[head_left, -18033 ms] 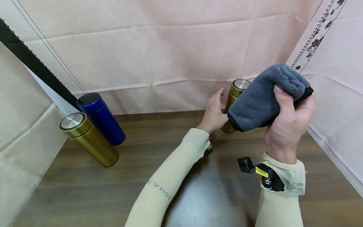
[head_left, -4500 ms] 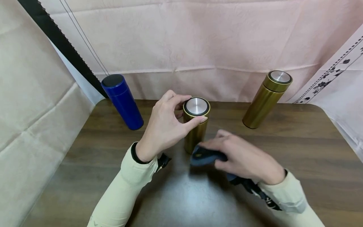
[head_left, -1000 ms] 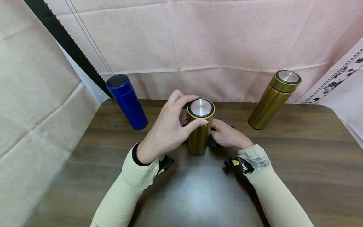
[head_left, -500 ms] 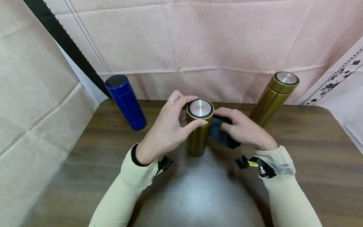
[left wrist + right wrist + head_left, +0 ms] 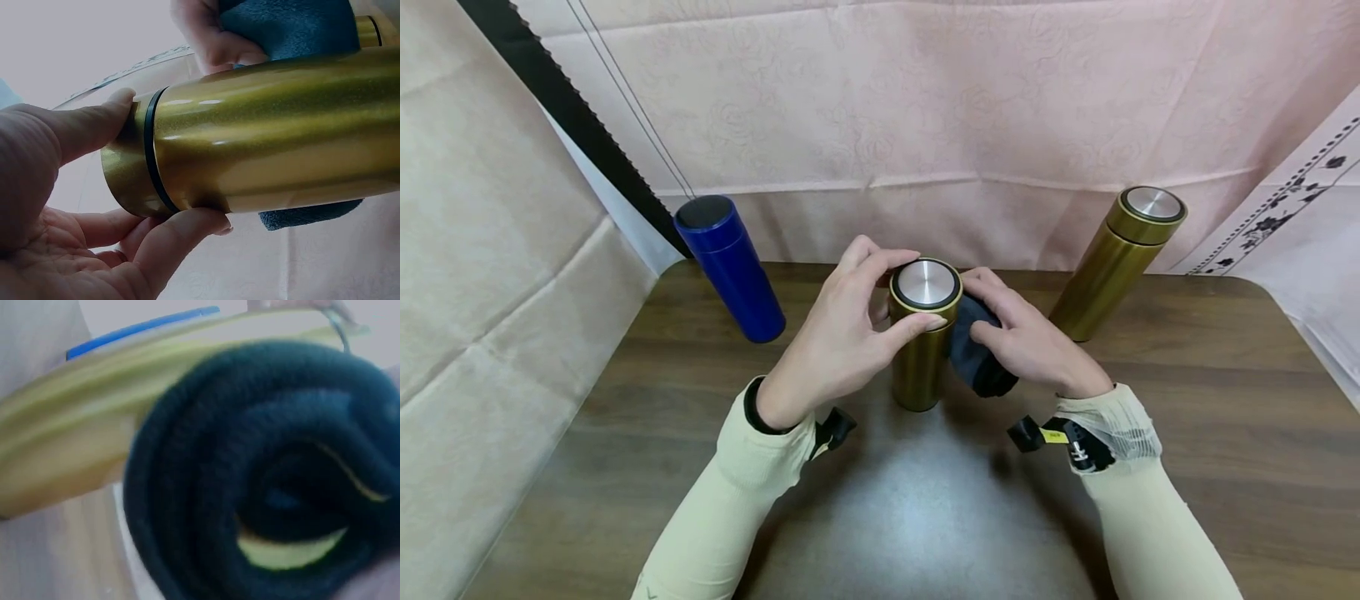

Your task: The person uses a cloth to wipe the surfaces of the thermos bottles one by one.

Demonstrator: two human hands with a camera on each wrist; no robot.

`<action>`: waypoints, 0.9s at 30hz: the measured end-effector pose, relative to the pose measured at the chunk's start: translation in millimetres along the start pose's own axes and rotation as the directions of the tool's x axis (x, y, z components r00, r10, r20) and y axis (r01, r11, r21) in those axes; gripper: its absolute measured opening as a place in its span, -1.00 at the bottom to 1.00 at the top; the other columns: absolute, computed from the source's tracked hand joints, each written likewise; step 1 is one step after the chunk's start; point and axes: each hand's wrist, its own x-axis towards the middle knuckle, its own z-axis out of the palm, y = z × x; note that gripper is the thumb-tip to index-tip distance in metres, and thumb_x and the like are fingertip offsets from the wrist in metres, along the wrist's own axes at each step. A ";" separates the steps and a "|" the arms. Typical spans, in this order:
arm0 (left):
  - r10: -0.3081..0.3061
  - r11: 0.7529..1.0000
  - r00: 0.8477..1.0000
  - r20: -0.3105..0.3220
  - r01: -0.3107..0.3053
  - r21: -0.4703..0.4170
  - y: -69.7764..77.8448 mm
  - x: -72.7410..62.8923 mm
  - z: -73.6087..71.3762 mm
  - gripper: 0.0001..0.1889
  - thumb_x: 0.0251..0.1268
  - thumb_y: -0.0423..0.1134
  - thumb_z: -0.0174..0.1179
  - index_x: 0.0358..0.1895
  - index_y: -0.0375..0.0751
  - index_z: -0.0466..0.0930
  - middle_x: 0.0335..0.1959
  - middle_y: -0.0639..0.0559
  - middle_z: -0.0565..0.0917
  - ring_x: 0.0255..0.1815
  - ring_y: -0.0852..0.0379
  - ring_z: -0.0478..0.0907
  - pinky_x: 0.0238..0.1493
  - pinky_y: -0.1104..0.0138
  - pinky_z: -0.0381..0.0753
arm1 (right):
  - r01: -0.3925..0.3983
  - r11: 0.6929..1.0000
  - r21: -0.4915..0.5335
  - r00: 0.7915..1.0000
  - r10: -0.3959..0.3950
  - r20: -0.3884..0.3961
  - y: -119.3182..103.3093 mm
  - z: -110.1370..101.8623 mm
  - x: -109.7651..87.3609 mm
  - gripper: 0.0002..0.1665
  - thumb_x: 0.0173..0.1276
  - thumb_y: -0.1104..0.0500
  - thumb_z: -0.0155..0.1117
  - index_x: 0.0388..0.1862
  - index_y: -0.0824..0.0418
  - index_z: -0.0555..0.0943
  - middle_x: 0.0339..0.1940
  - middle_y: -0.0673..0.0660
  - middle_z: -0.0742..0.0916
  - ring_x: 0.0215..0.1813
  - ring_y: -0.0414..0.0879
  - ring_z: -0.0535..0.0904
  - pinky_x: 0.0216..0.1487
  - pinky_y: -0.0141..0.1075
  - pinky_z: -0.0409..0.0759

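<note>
A gold thermos flask (image 5: pixel 917 375) with a brushed-metal lid top stands upright mid-table. My left hand (image 5: pixel 838 337) grips it round the lid, thumb in front and fingers behind. On its right side, my right hand (image 5: pixel 1030 337) holds a folded blue-grey cloth (image 5: pixel 976 350) against the body. In the left wrist view the cloth (image 5: pixel 300 28) covers one side of the flask, and a piece of it shows past the opposite side. The right wrist view is filled by the cloth's curled layers (image 5: pixel 181 456), with the gold body (image 5: pixel 69 431) beside them.
A blue flask (image 5: pixel 733 275) stands at the back left of the wooden table (image 5: pixel 625 433). Another gold flask (image 5: pixel 1112 267) stands at the back right, beyond my right hand. Pale patterned sheets (image 5: pixel 925 108) hang behind and at both sides.
Within the last second my right hand came out from behind the flask to the right with the cloth, then slightly back left. My left hand keeps its grip on the lid.
</note>
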 end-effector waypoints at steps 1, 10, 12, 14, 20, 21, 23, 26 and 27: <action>0.003 1.000 1.000 -0.002 -0.003 0.001 0.3 0.1 0.3 -0.41 0.16 -0.11 0.53 0.24 -0.22 0.57 -0.16 0.00 0.43 -0.22 0.09 0.40 -0.13 0.33 0.43 | -0.002 1.000 0.014 1.000 0.002 0.014 3.3 0.3 0.1 -0.36 0.38 0.43 -0.03 0.39 0.06 0.49 0.22 0.07 0.50 0.18 -0.08 0.37 0.13 -0.30 0.31; 0.005 1.000 1.000 -0.011 -0.004 0.016 -0.4 0.4 1.2 -0.40 0.17 -0.12 0.52 0.26 -0.22 0.57 -0.15 -0.01 0.45 -0.23 0.08 0.41 -0.15 0.33 0.43 | -0.113 0.992 -0.060 0.979 0.121 0.165 26.2 18.6 -0.5 -0.57 0.47 0.31 -0.10 0.24 0.08 0.47 0.10 0.10 0.35 0.13 -0.01 0.29 0.09 -0.17 0.30; -0.001 1.000 1.000 -0.010 0.001 0.016 -0.3 -0.3 1.2 -0.41 0.18 -0.13 0.52 0.26 -0.21 0.57 -0.16 -0.01 0.45 -0.25 0.08 0.40 -0.17 0.33 0.43 | -0.135 0.983 -0.126 0.966 0.160 0.206 29.7 25.5 -1.0 -0.64 0.50 0.25 -0.11 0.22 0.12 0.43 0.07 0.12 0.33 0.11 0.00 0.30 0.11 -0.16 0.32; -0.007 1.000 1.000 -0.011 0.007 0.011 -0.9 -1.1 0.2 -0.41 0.17 -0.14 0.52 0.26 -0.22 0.57 -0.15 -0.01 0.46 -0.24 0.08 0.42 -0.17 0.33 0.46 | -0.141 0.972 -0.190 0.953 0.185 0.240 31.8 32.2 -0.6 -0.58 0.52 0.20 -0.10 0.31 0.14 0.36 0.07 0.14 0.33 0.11 0.01 0.33 0.15 -0.16 0.35; -0.024 1.000 1.000 -0.001 0.024 -0.002 -3.0 -1.2 -1.3 -0.40 0.17 -0.14 0.52 0.27 -0.20 0.56 -0.11 0.00 0.48 -0.17 0.13 0.45 -0.22 0.37 0.51 | -0.196 0.946 -0.256 0.929 0.263 0.260 31.5 35.8 0.3 -0.43 0.50 0.11 0.05 0.44 0.09 0.25 0.21 0.15 0.37 0.15 0.03 0.45 0.20 -0.13 0.46; -0.024 1.000 1.000 0.001 0.024 -0.001 -3.3 -1.1 -1.2 -0.41 0.17 -0.14 0.52 0.27 -0.19 0.56 -0.11 0.01 0.48 -0.15 0.13 0.45 -0.22 0.37 0.51 | -0.206 0.947 -0.247 0.929 0.269 0.253 31.5 34.2 0.6 -0.40 0.49 0.11 0.08 0.46 0.10 0.25 0.28 0.16 0.40 0.22 0.03 0.46 0.26 -0.09 0.47; -0.027 1.000 1.000 0.006 0.027 0.004 -3.0 -1.2 -0.9 -0.41 0.18 -0.13 0.51 0.27 -0.17 0.55 -0.10 0.02 0.48 -0.15 0.13 0.45 -0.18 0.36 0.50 | -0.222 0.947 -0.234 0.932 0.276 0.236 31.5 30.6 0.6 -0.31 0.47 0.11 0.14 0.52 0.13 0.22 0.41 0.18 0.42 0.37 0.04 0.43 0.39 -0.01 0.44; -0.023 1.000 1.000 0.003 0.023 0.012 -2.9 -1.6 0.1 -0.41 0.19 -0.10 0.50 0.28 -0.15 0.55 -0.09 0.04 0.47 -0.15 0.13 0.43 -0.14 0.33 0.48 | -0.234 0.952 -0.196 0.941 0.272 0.202 31.6 25.5 -0.5 -0.18 0.44 0.13 0.19 0.60 0.18 0.14 0.54 0.19 0.40 0.55 0.04 0.31 0.54 0.09 0.32; -0.020 1.000 1.000 0.000 0.020 0.012 -3.0 -1.7 0.6 -0.41 0.19 -0.09 0.49 0.28 -0.13 0.55 -0.09 0.04 0.47 -0.15 0.14 0.43 -0.14 0.32 0.48 | -0.245 0.951 -0.188 0.940 0.280 0.194 31.0 23.5 -1.7 -0.13 0.43 0.13 0.20 0.64 0.17 0.08 0.59 0.18 0.35 0.58 0.04 0.27 0.57 0.10 0.29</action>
